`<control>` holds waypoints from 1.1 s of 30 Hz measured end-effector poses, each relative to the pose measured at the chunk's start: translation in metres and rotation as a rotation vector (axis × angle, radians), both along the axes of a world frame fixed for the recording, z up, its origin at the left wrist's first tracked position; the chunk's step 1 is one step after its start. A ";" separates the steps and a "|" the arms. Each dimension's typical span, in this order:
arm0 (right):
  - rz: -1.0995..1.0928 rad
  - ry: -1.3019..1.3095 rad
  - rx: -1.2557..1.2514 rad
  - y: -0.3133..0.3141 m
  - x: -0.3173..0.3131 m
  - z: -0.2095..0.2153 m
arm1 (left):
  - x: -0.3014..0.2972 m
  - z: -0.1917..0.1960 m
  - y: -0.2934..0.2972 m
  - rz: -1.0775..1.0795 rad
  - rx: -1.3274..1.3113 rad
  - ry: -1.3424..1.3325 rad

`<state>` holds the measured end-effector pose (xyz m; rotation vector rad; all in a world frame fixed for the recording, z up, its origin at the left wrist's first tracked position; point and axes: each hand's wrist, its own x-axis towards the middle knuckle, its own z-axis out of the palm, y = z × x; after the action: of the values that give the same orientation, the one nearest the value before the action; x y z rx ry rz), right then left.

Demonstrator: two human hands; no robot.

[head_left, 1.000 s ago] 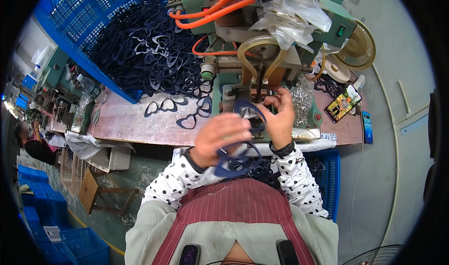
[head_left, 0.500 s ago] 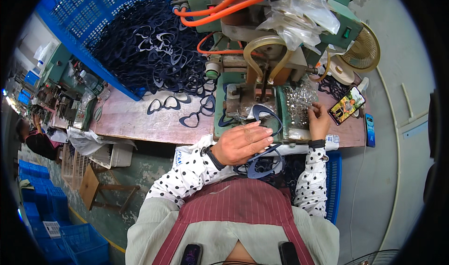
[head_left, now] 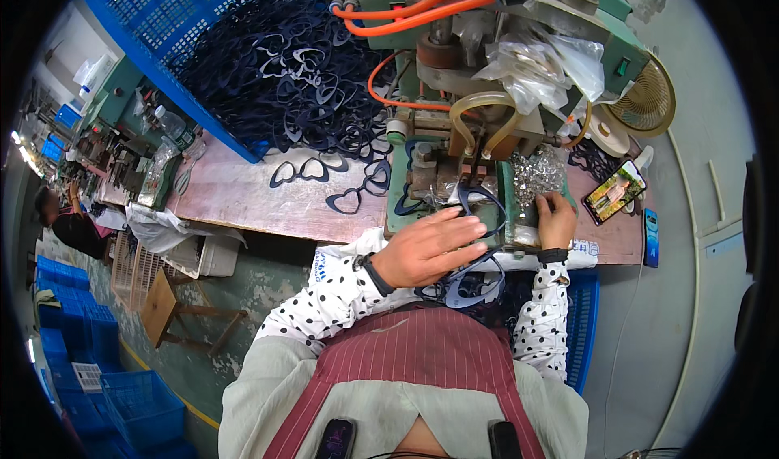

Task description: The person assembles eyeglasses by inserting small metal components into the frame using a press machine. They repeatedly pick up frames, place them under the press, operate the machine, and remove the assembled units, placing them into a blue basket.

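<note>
Nearest, below the bench edge, a dark blue eyeglass frame hangs beside the person's lap, just under the left hand. That hand lies palm down with its fingers stretched flat and close together, pressing on a second dark frame front that rests on the green machine bed; whether the fingers curl around anything beneath cannot be told. A dark band circles the left wrist.

To the right, the right hand reaches to a pile of small shiny metal parts, fingers bent and bunched narrow over the near edge of the pile; what it pinches, if anything, is too small to tell. A blue crate stands below the bench on this side.

Further right on the bench top lie a phone with a lit screen and a roll of pale tape.

Left of the machine, several loose heart-shaped frames lie on the worn wooden bench.

Farther back, the green press rises with orange hoses and a crumpled clear plastic bag. At far left, a large blue basket is heaped with dark frames. A small fan sits at far right.
</note>
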<state>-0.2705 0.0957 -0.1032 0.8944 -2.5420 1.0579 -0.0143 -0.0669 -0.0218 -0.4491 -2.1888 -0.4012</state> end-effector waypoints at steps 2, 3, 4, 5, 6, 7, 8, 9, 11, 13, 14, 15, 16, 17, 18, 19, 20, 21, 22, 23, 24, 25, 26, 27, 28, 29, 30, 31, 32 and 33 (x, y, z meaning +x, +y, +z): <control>0.022 0.023 -0.118 -0.001 0.001 0.000 | 0.008 -0.010 -0.013 0.043 0.008 0.087; 0.028 0.030 -0.180 -0.001 0.001 0.000 | 0.015 -0.025 -0.029 0.143 0.037 0.114; 0.005 -0.012 -0.187 -0.001 0.005 0.002 | 0.021 -0.036 -0.043 0.317 0.133 0.100; -0.005 -0.047 -0.186 0.000 0.005 0.001 | 0.025 -0.059 -0.058 0.635 0.280 -0.010; -0.012 -0.080 -0.184 0.000 0.003 -0.002 | 0.018 -0.064 -0.067 0.785 0.769 -0.096; -0.020 -0.114 -0.182 0.001 0.002 -0.004 | 0.021 -0.068 -0.087 0.913 0.957 -0.340; -0.020 -0.052 -0.167 0.000 0.002 -0.006 | 0.027 -0.089 -0.107 1.003 0.928 -0.474; -0.013 0.010 -0.152 -0.002 0.002 -0.009 | 0.038 -0.138 -0.133 1.063 0.617 -0.389; -0.033 0.129 -0.048 -0.003 0.004 -0.007 | 0.042 -0.127 -0.135 0.947 1.032 -0.639; -0.049 0.239 0.125 -0.009 0.017 0.006 | 0.043 -0.110 -0.134 0.902 1.228 -0.780; -0.045 0.172 0.138 -0.010 0.016 0.008 | 0.045 -0.103 -0.134 0.874 1.327 -0.849; -0.024 0.165 0.111 -0.009 0.014 0.005 | 0.047 -0.099 -0.132 0.844 1.369 -0.781; -0.004 0.158 0.085 -0.006 0.010 0.000 | 0.048 -0.097 -0.129 0.814 1.409 -0.713; 0.016 0.150 0.056 -0.004 0.008 -0.004 | 0.049 -0.095 -0.127 0.784 1.445 -0.643; 0.030 0.209 -0.007 -0.003 0.006 -0.007 | 0.051 -0.091 -0.127 0.701 1.497 -0.592; 0.041 0.196 -0.048 -0.003 0.003 -0.009 | 0.054 -0.085 -0.127 0.615 1.595 -0.559; 0.051 0.180 -0.084 -0.001 0.003 -0.009 | 0.057 -0.074 -0.123 0.506 1.757 -0.479; 0.060 0.165 -0.120 -0.001 0.003 -0.009 | 0.059 -0.067 -0.121 0.389 1.913 -0.393; 0.058 0.155 -0.128 -0.001 0.004 -0.009 | 0.064 -0.070 -0.127 0.246 1.982 -0.361; 0.048 0.191 -0.121 -0.001 0.005 -0.007 | 0.064 -0.066 -0.126 0.258 1.981 -0.311; 0.036 0.226 -0.113 -0.002 0.005 -0.006 | 0.063 -0.059 -0.123 0.269 1.979 -0.263; 0.024 0.261 -0.105 -0.003 0.005 -0.003 | 0.063 -0.055 -0.122 0.280 1.976 -0.216; 0.066 0.297 -0.118 -0.003 0.007 0.000 | 0.068 -0.052 -0.125 0.144 1.893 -0.239; 0.108 0.332 -0.131 -0.005 0.009 0.004 | 0.065 -0.053 -0.122 0.244 1.920 -0.206; 0.149 0.368 -0.143 -0.006 0.012 0.009 | 0.065 -0.051 -0.120 0.298 1.864 -0.215; 0.186 0.403 -0.154 -0.007 0.013 0.012 | 0.064 -0.048 -0.116 0.348 1.808 -0.226; 0.195 0.393 -0.180 -0.009 0.015 0.014 | 0.061 -0.045 -0.112 0.390 1.765 -0.230; 0.204 0.384 -0.206 -0.011 0.017 0.017 | 0.058 -0.041 -0.107 0.421 1.703 -0.220; 0.205 0.362 -0.253 -0.016 0.016 0.016 | 0.057 -0.037 -0.102 0.453 1.638 -0.206; 0.185 0.265 -0.291 -0.020 0.020 0.020 | 0.054 -0.034 -0.097 0.482 1.575 -0.194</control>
<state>-0.2502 0.0755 -0.0836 1.1164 -2.0586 1.2299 0.0400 -0.1641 -0.0560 0.9646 -1.4191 -1.6561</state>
